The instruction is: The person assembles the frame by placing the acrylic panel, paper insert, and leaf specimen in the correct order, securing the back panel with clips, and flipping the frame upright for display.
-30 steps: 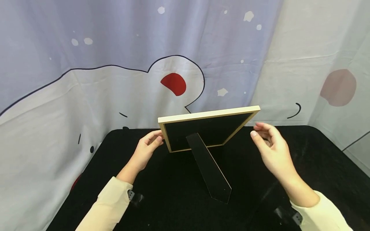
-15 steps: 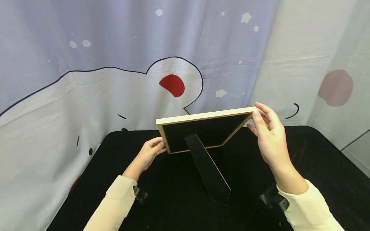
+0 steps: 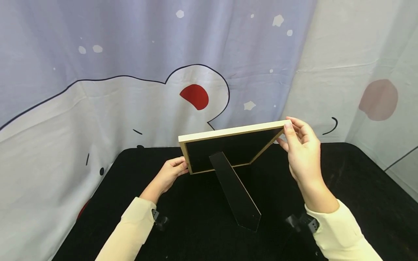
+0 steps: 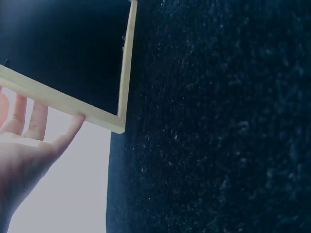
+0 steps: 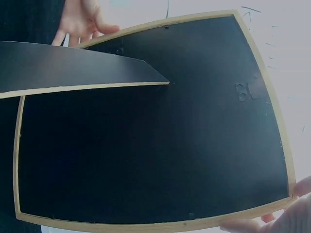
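Note:
A picture frame (image 3: 241,145) with a pale wooden border and black back stands tilted on the dark table, its back towards me. Its black easel leg (image 3: 236,192) slants out towards me. My left hand (image 3: 166,177) holds the frame's left edge low down; in the left wrist view its fingers (image 4: 38,121) meet the outer side of the border near a corner. With the thumb on the near face and fingers behind, my right hand (image 3: 305,156) grips the upper right corner. The front of the frame is hidden. In the right wrist view the black backing (image 5: 155,145) shows small metal fittings.
A black cloth (image 3: 196,224) covers the table. Behind it hangs a pale curtain (image 3: 130,108) with cartoon shapes, also reaching down the left side. Small dark devices are strapped at both cuffs (image 3: 138,217).
My right hand has come in from beside the frame, moving up and left to take its upper right corner. The left hand has shifted slightly along the left edge. The frame has hardly moved.

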`<state>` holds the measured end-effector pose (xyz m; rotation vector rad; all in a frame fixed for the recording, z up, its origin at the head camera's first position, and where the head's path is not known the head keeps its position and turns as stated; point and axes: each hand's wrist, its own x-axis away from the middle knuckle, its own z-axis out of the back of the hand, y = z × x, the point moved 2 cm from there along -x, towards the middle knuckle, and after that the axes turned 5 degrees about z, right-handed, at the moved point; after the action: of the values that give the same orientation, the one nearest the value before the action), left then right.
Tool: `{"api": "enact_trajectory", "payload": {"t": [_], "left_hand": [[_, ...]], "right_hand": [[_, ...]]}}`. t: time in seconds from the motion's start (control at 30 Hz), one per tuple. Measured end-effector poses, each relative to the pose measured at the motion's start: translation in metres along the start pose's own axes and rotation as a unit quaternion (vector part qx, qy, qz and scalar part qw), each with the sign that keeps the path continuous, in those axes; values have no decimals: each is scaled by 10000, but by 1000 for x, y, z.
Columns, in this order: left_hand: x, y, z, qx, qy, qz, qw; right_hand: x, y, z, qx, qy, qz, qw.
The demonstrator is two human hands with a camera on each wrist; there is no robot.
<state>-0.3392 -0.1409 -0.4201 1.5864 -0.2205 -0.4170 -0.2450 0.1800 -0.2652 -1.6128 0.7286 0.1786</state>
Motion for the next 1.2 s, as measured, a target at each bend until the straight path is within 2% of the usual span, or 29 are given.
{"api": "enact_trajectory", "payload": {"t": [0.13,0.3,0.53,0.73,1.03,1.1,1.2], "left_hand": [[4,-1,-2,-176,102,65,9998],[13,0,-7,-539,207,-95,9983],[31,3,-22,-727,334,-133,9967],[48,4,-39,-782,491,-160,9956],[70,10,-65,-827,981,-145,9916],[73,10,-71,-907,1042,-310,9899],[79,10,-80,-1115,1104,-797,9844]], "right_hand": [[-5,5,0,-229,-3,-23,9997],[-12,11,4,-600,-151,-133,9980],[-25,19,9,-1133,-501,-217,9921],[-37,25,11,-1645,-878,-283,9820],[-55,35,11,-2202,-1566,-407,9619],[-58,37,11,-2254,-1663,-410,9591],[-61,39,12,-2260,-1790,-359,9569]]}}
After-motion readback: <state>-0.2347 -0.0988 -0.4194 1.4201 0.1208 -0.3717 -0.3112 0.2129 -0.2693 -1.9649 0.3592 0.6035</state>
